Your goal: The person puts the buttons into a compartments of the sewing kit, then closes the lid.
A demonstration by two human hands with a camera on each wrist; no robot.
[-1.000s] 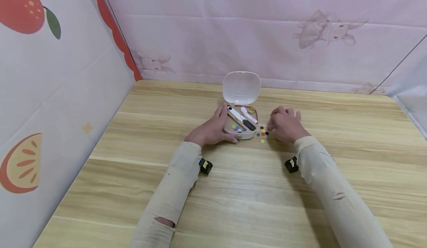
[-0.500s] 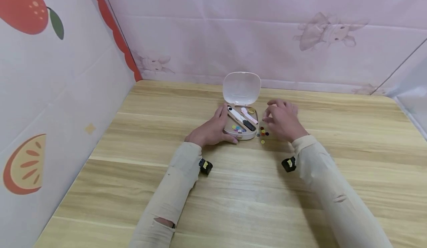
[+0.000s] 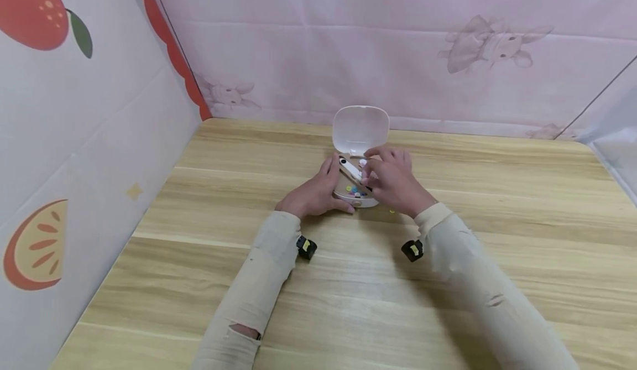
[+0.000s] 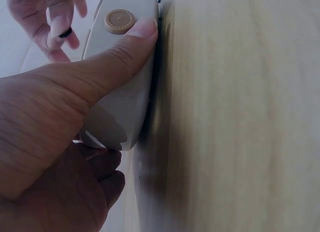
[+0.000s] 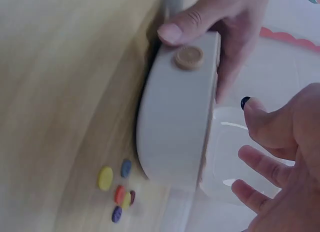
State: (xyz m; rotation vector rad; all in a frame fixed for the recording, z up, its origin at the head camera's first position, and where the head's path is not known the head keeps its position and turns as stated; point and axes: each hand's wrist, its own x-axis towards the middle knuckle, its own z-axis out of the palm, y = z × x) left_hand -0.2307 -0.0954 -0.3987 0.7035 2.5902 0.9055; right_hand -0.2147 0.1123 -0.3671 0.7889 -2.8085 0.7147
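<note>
A small sewing box [image 3: 368, 203] stands on the table, its white lid [image 3: 360, 129] raised at the back. My left hand [image 3: 314, 194] grips its left side, thumb on the front wall near the brown clasp [image 4: 119, 20]. Over the box's right part is my right hand [image 3: 396, 185], pinching a small black button [image 5: 245, 103] between thumb and finger. Inside lie a white tool [image 3: 350, 167], mostly covered by the right hand, and several coloured buttons [image 3: 354, 190] at the front. The loose yellow button [image 5: 105, 178] and blue button [image 5: 126, 168] lie on the table beside the box.
The red button [image 5: 119, 194] and purple button [image 5: 116, 214] also lie on the wooden table [image 3: 338, 303], close to the box's right side. A pink curtain [image 3: 398, 71] hangs behind the table, and a white printed sheet [image 3: 109, 154] at left.
My right hand has moved left from the tabletop beside the loose buttons to above the box, carrying the black button. My left hand keeps its grip on the box.
</note>
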